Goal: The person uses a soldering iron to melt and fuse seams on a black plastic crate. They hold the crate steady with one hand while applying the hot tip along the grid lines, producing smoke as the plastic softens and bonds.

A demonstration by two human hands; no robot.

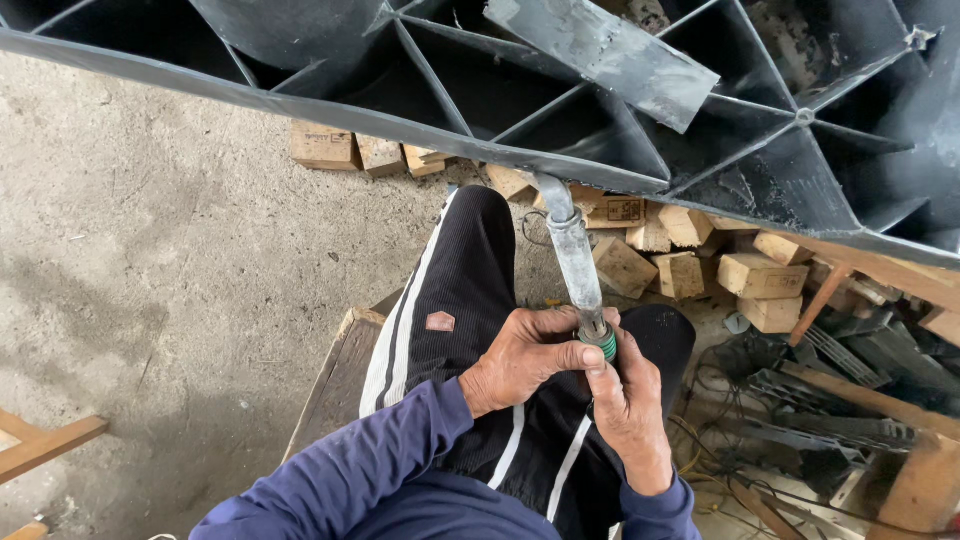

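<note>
Step in hand: fitting work at the lower end of the grey bent metal pipe (577, 255), which hangs from the black ribbed metal frame (560, 160) edge. Left hand (520, 355) closed around the green-ringed end fitting (600, 340); right hand (630, 410) pinches it. Next move likely needs firm twisting grip.

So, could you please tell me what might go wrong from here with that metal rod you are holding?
Both hands, left hand and right hand, clasp the lower end of the grey metal rod at its green ring; the fingers might slip. Its top meets the dark ribbed metal frame, whose edge hangs just above the knee. The wooden blocks and scrap metal beside the person could trip them.
</note>
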